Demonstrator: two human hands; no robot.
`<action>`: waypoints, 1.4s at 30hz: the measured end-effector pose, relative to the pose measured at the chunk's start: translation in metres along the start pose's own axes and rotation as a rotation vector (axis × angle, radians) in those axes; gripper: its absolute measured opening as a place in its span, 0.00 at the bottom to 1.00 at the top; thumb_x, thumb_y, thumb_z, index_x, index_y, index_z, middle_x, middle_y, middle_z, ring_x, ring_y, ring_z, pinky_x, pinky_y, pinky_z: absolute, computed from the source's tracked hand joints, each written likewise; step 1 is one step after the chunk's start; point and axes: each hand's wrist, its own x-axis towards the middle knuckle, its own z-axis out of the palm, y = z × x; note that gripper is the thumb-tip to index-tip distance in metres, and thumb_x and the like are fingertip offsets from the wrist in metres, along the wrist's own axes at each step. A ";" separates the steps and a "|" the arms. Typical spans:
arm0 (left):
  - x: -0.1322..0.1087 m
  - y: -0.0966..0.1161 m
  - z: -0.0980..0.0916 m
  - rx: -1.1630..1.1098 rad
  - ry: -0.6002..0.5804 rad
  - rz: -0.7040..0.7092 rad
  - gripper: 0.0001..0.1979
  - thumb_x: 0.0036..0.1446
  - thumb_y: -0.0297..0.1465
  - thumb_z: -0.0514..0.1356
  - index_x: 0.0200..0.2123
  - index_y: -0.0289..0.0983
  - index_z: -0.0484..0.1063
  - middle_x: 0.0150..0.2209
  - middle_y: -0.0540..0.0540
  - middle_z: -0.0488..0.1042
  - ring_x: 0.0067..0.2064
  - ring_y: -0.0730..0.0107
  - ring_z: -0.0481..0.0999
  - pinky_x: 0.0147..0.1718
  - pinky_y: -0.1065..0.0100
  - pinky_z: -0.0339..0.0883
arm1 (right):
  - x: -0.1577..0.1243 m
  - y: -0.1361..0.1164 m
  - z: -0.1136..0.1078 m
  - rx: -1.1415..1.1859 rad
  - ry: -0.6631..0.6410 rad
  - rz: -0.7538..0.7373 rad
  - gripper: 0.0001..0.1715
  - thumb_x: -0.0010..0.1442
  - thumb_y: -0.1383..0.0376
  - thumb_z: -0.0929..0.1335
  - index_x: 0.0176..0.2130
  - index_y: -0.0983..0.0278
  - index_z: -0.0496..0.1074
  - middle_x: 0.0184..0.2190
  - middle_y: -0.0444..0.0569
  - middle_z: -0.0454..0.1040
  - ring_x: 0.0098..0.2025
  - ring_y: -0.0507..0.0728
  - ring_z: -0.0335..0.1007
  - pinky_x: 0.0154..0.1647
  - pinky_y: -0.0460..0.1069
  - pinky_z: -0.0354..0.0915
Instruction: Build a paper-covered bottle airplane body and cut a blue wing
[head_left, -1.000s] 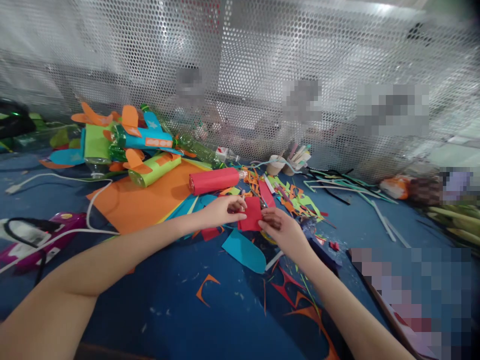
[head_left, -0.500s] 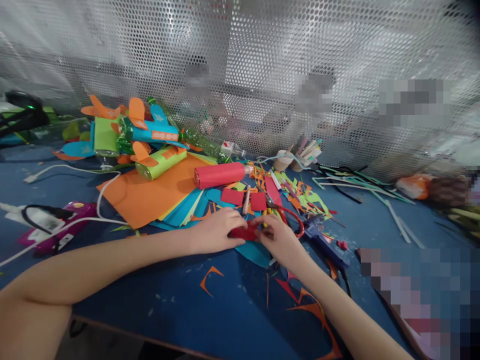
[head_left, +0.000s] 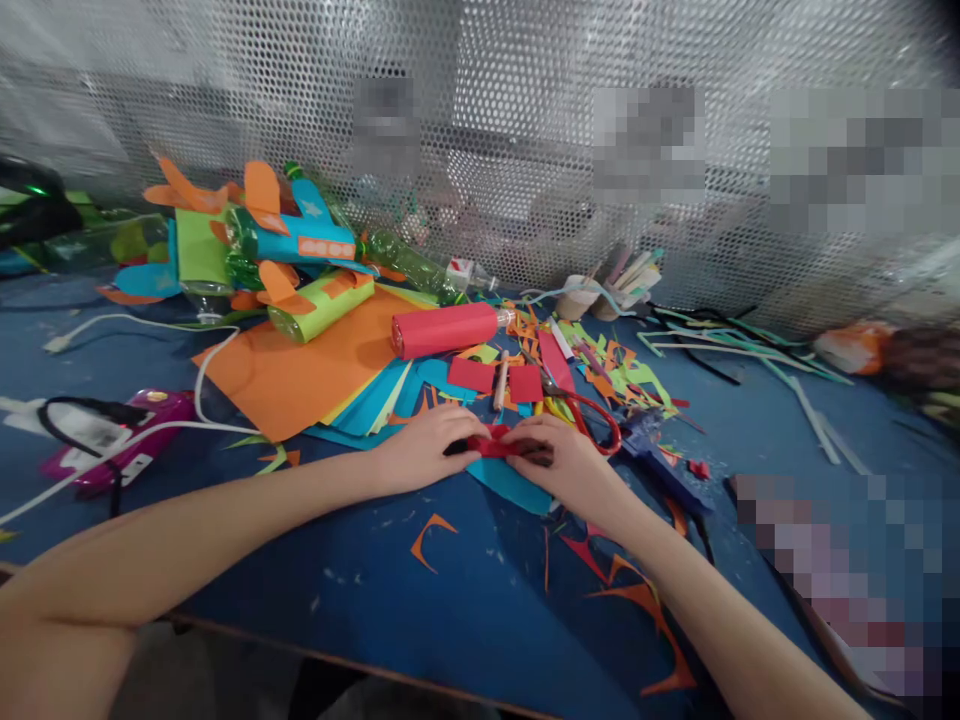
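Observation:
Between my two hands is a small piece of red paper (head_left: 491, 444), pinched at both ends and partly covered by my fingers. My left hand (head_left: 420, 448) grips its left end, and my right hand (head_left: 562, 455) has hold of the right end. Under and in front of it lies a blue paper shape (head_left: 511, 486). Just beyond my hands are two red paper rectangles (head_left: 471, 376) with a pale stick between them. Red-handled scissors (head_left: 598, 425) rest by my right hand. Farther back lies a bottle wrapped in red paper (head_left: 446, 331).
Paper-covered bottle models (head_left: 292, 240) stand at the back left beside orange sheets (head_left: 300, 375). A purple power strip (head_left: 131, 440) with white cables is at left. A blue glue gun (head_left: 667, 465) lies right of the scissors. Paper scraps (head_left: 652, 625) are scattered about.
My fingers have closed in on the red paper from both sides, and my hands sit nearer each other. The view has tilted slightly.

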 end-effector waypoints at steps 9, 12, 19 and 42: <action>-0.001 0.001 -0.001 0.023 0.049 -0.010 0.10 0.58 0.30 0.54 0.43 0.36 0.68 0.42 0.45 0.71 0.46 0.67 0.68 0.48 0.62 0.61 | 0.003 0.007 0.004 -0.126 0.081 -0.059 0.05 0.52 0.68 0.68 0.30 0.61 0.76 0.38 0.49 0.68 0.29 0.51 0.67 0.31 0.49 0.68; -0.001 0.001 -0.001 0.008 0.049 0.002 0.10 0.56 0.32 0.56 0.42 0.36 0.68 0.42 0.45 0.71 0.46 0.67 0.67 0.47 0.63 0.61 | 0.001 0.004 0.005 -0.187 0.161 -0.145 0.06 0.52 0.67 0.68 0.29 0.60 0.77 0.38 0.50 0.66 0.33 0.54 0.67 0.32 0.50 0.68; -0.001 0.001 -0.004 -0.009 -0.024 0.089 0.07 0.60 0.29 0.52 0.39 0.36 0.68 0.35 0.47 0.71 0.39 0.70 0.68 0.43 0.65 0.61 | -0.004 -0.004 0.005 -0.144 -0.008 -0.126 0.07 0.55 0.70 0.66 0.31 0.61 0.74 0.31 0.46 0.70 0.31 0.52 0.68 0.33 0.48 0.66; -0.002 -0.001 -0.004 0.013 -0.041 0.069 0.09 0.56 0.25 0.53 0.36 0.36 0.72 0.35 0.45 0.69 0.41 0.68 0.66 0.43 0.65 0.60 | -0.001 -0.004 0.011 -0.206 0.005 -0.038 0.03 0.54 0.70 0.65 0.30 0.62 0.67 0.27 0.43 0.66 0.25 0.49 0.62 0.26 0.44 0.60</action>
